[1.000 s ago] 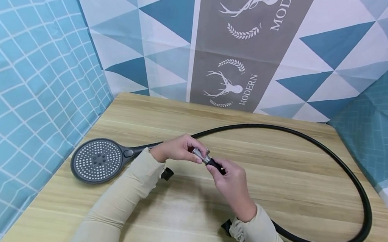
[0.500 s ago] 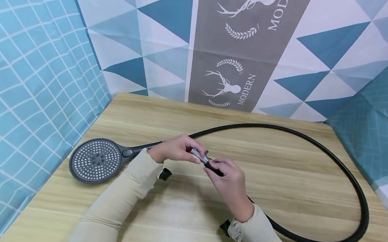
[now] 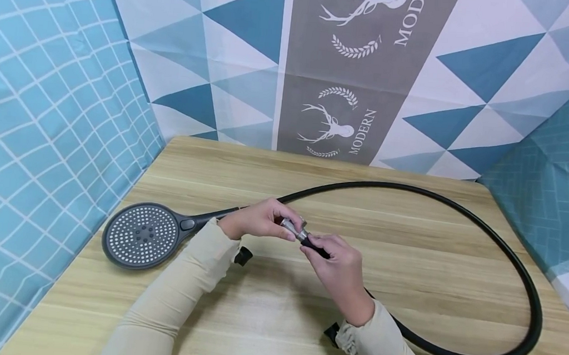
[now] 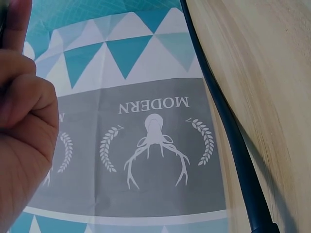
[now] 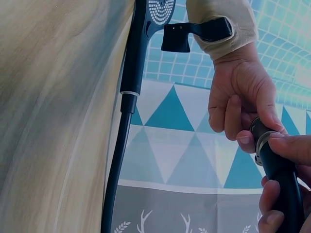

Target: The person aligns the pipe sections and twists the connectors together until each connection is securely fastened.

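Over the middle of the table, my left hand [image 3: 261, 218] pinches a short silver metal fitting [image 3: 288, 226] between thumb and fingers. My right hand [image 3: 340, 262] grips the black end of a shower hose [image 3: 532, 280] just behind its metal collar [image 3: 302, 235]. Fitting and collar meet end to end in line. Seen from the right wrist, the thumb of my left hand [image 5: 248, 97] lies along the fitting, and the right fingers wrap the hose's black sleeve [image 5: 282, 179]. The hose's other end joins the handle of a grey shower head [image 3: 141, 236], which lies on the table, left of my left forearm.
The hose loops across the wooden table [image 3: 273, 321] and passes under my right forearm. Black wrist mounts [image 3: 244, 256] stick out from both sleeves. A blue gridded sheet [image 3: 60, 98] stands on the left; a patterned sheet [image 3: 244, 57] covers the back.
My right fingers have shifted and curled differently around the hose end. My left hand and the fitting stay nearly in place. The shower head lies as before.
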`<state>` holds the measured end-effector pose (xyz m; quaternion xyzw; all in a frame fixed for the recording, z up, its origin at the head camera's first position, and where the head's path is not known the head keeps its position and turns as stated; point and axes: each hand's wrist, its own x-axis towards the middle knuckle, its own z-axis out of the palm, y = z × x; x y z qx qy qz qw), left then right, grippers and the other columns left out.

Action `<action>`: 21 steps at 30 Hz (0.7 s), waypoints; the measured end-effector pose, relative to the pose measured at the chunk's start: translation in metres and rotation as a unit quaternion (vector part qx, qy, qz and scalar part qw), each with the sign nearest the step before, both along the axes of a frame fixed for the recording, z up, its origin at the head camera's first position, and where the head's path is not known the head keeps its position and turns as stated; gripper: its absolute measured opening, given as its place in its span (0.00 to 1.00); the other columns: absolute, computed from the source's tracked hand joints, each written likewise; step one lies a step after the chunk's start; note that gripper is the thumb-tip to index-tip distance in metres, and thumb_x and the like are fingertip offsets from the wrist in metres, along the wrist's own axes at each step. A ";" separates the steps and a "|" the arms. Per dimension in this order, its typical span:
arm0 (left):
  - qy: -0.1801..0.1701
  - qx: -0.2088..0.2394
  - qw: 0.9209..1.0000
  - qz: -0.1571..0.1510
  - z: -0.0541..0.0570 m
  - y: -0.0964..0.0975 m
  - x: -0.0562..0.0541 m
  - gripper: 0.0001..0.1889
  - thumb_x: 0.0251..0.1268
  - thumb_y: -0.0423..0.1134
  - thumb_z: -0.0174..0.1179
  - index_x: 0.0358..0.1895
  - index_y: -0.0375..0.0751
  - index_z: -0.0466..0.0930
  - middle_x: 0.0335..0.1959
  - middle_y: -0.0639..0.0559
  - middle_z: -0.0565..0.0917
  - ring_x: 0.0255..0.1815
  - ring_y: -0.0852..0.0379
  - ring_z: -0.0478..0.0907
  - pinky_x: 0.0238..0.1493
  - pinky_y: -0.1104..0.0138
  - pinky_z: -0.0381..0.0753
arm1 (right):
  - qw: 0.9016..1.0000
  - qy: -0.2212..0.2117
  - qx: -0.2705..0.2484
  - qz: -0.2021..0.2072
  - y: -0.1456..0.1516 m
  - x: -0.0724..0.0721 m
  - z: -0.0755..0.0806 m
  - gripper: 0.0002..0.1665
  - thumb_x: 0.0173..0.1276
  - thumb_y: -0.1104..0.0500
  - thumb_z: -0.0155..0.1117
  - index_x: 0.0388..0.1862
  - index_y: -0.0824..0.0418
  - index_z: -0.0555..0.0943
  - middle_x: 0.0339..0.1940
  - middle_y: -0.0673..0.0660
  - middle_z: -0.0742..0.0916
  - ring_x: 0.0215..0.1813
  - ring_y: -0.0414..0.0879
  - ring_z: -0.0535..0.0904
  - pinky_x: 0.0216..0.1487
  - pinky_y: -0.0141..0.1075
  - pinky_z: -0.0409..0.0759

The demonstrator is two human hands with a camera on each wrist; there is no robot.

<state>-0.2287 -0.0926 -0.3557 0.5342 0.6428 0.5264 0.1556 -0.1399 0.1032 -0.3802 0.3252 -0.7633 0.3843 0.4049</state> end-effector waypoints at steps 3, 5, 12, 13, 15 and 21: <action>-0.004 -0.003 1.000 0.003 0.001 0.000 0.000 0.02 0.59 0.17 0.57 0.34 0.22 0.77 0.29 0.42 0.77 0.28 0.64 0.68 0.29 0.70 0.71 | 1.000 -0.006 0.000 0.000 0.001 0.000 0.000 0.16 0.37 0.77 0.79 0.29 0.72 0.86 0.26 0.61 0.87 0.28 0.48 0.85 0.29 0.31 0.81; -0.006 -0.006 1.000 0.005 0.001 0.001 0.000 0.02 0.59 0.18 0.57 0.34 0.21 0.77 0.29 0.41 0.78 0.28 0.64 0.69 0.30 0.70 0.71 | 1.000 -0.012 0.001 0.000 0.001 -0.001 0.000 0.16 0.37 0.77 0.79 0.29 0.72 0.86 0.26 0.60 0.87 0.28 0.48 0.85 0.29 0.30 0.81; -0.007 -0.009 1.000 0.005 0.002 0.001 -0.001 0.02 0.59 0.18 0.58 0.34 0.22 0.77 0.29 0.43 0.77 0.28 0.64 0.68 0.30 0.70 0.71 | 0.999 -0.042 -0.006 0.005 0.002 0.000 0.003 0.17 0.38 0.76 0.79 0.31 0.72 0.86 0.26 0.60 0.87 0.27 0.47 0.84 0.27 0.27 0.79; -0.007 -0.008 1.000 0.004 0.002 0.001 -0.001 0.02 0.59 0.17 0.57 0.34 0.22 0.77 0.29 0.43 0.77 0.28 0.64 0.68 0.30 0.70 0.70 | 0.999 -0.046 -0.008 0.007 0.002 0.000 0.003 0.17 0.38 0.76 0.79 0.31 0.72 0.86 0.26 0.60 0.87 0.27 0.47 0.84 0.26 0.27 0.79; -0.007 -0.007 1.000 0.002 0.001 0.001 -0.001 0.02 0.59 0.17 0.57 0.34 0.22 0.77 0.28 0.43 0.77 0.28 0.64 0.68 0.29 0.70 0.70 | 0.998 -0.053 -0.012 0.010 0.003 0.000 0.004 0.17 0.38 0.76 0.78 0.31 0.72 0.86 0.26 0.60 0.87 0.25 0.46 0.84 0.24 0.26 0.77; -0.006 -0.004 1.000 0.001 0.001 0.001 -0.001 0.02 0.59 0.17 0.57 0.34 0.22 0.77 0.29 0.42 0.77 0.28 0.64 0.68 0.29 0.71 0.71 | 0.998 -0.061 -0.012 0.013 0.003 -0.001 0.004 0.16 0.38 0.77 0.78 0.31 0.73 0.86 0.25 0.60 0.87 0.23 0.44 0.82 0.22 0.25 0.75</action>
